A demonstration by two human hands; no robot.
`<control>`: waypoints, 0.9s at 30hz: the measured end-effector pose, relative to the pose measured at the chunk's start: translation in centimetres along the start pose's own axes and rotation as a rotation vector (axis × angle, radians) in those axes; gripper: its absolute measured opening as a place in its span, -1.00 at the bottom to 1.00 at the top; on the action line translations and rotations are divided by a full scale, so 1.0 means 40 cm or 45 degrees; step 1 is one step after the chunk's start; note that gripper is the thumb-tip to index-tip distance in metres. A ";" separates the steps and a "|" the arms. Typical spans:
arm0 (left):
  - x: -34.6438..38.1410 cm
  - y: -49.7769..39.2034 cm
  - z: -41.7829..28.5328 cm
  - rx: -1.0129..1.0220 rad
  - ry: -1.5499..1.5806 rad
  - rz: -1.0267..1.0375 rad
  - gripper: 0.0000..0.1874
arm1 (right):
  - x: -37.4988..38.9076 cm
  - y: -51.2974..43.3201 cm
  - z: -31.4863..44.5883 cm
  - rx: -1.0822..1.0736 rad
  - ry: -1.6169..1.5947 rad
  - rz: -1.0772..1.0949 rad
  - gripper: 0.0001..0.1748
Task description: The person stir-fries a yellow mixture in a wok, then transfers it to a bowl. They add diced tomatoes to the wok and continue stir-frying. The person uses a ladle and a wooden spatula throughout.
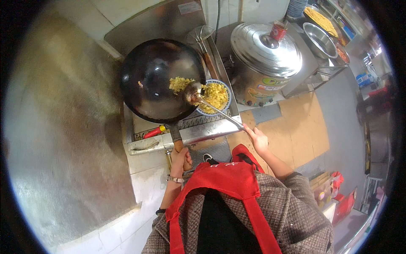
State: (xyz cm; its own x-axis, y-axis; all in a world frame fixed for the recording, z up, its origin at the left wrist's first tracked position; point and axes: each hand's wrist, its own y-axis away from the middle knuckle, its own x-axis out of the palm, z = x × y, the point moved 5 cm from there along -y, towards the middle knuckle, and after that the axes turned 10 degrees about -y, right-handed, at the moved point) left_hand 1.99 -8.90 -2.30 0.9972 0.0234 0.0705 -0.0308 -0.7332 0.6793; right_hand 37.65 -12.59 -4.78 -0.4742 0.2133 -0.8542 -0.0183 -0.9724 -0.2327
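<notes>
My left hand grips the wooden handle of a dark wok, which is tilted towards a bowl at its right. In my right hand is the long handle of a metal ladle. The ladle's head is at the wok's right rim, beside the bowl. A clump of yellow fried rice lies in the wok, left of the ladle. The blue-and-white bowl holds more of this yellow food, and the ladle hides part of its left side.
A wire strainer with a wooden handle lies behind the bowl. To the right stands a large lidded metal pot with a red can on its lid. A red-handled tool rests at the stove's front. Further right is a steel basin.
</notes>
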 end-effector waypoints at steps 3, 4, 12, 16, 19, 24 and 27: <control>-0.004 -0.003 -0.002 0.064 -0.042 0.003 -0.88 | -0.015 0.034 -0.025 0.113 0.024 0.051 -0.40; -0.005 -0.002 -0.004 0.087 -0.048 -0.003 -0.88 | -0.026 0.047 -0.028 0.110 0.024 0.014 -0.40; 0.003 0.013 -0.020 0.058 -0.069 -0.026 -0.87 | -0.075 0.104 -0.060 0.136 0.018 -0.072 -0.42; 0.004 0.015 -0.025 0.057 -0.077 -0.033 -0.86 | -0.089 0.127 -0.071 0.191 -0.007 -0.051 -0.43; 0.001 0.015 -0.024 0.060 -0.067 -0.034 -0.87 | -0.112 0.149 -0.073 0.239 -0.025 -0.048 -0.45; -0.003 0.009 -0.019 0.058 -0.052 0.006 -0.88 | -0.115 0.092 -0.027 0.246 -0.127 -0.015 -0.42; -0.009 0.006 -0.016 0.023 -0.046 -0.001 -0.88 | -0.059 -0.034 0.036 0.142 -0.231 -0.003 -0.41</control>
State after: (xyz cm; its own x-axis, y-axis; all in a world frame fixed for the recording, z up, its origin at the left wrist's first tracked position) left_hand 1.59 -8.64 -1.71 0.9991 -0.0002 0.0432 -0.0290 -0.7456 0.6658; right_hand 37.52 -11.92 -1.77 -0.6248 0.2046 -0.7535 -0.1120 -0.9786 -0.1728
